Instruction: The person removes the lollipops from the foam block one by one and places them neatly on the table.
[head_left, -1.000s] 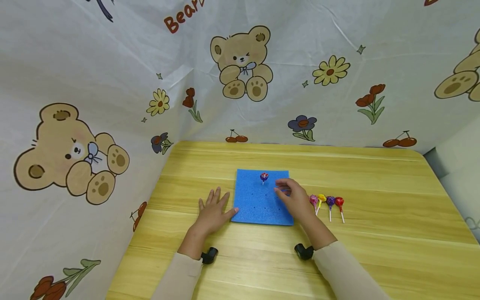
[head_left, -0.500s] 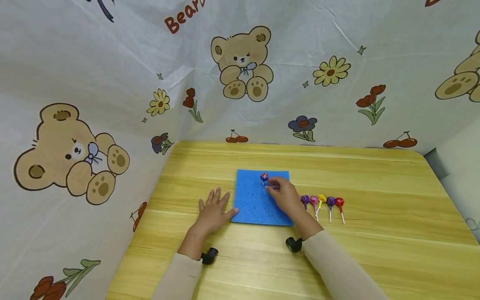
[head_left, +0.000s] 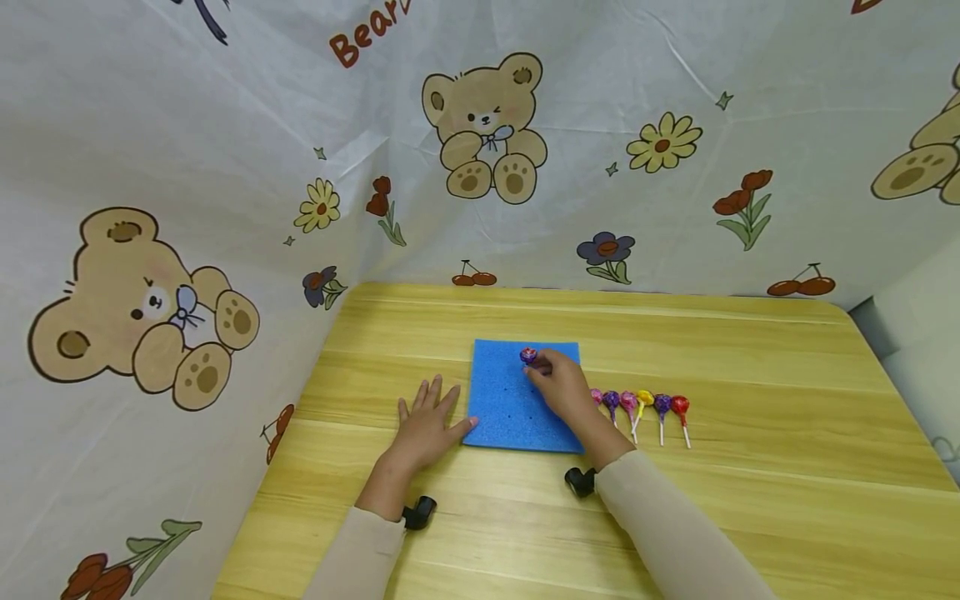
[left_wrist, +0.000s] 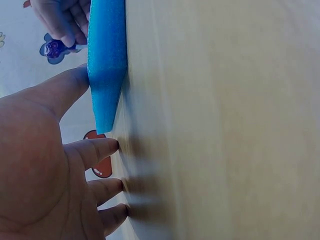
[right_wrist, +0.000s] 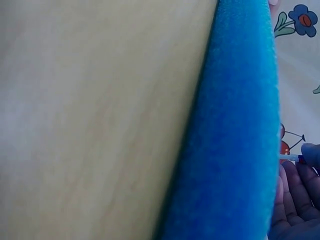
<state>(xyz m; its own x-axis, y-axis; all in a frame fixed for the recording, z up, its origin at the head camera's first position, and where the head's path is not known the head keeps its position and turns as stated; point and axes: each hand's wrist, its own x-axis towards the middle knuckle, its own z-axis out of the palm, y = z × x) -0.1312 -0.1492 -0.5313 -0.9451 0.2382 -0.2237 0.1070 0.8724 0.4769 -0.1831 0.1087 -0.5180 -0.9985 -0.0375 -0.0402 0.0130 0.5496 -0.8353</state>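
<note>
A purple-and-red wrapped lollipop (head_left: pixel 528 355) stands with its stick in the far part of a blue foam board (head_left: pixel 498 429). My right hand (head_left: pixel 566 390) pinches this lollipop just under its head, between thumb and fingers. White stick (right_wrist: pixel 287 157) shows between the foam and the fingers in the right wrist view. Flat on the table with fingers spread, my left hand (head_left: pixel 422 427) touches the board's left edge with its thumb. In the left wrist view the left thumb (left_wrist: pixel 70 87) presses against the foam's side.
Right of the board several lollipops lie in a row, among them a yellow one (head_left: pixel 643 398) and a red one (head_left: pixel 680 405). Small dark holes dot the foam. A white cloth with printed bears (head_left: pixel 491 125) hangs behind the wooden table (head_left: pixel 750 350).
My right hand has moved left over the board to the standing lollipop and now grips it. More of the lollipop row has come into sight. The left hand has stayed still.
</note>
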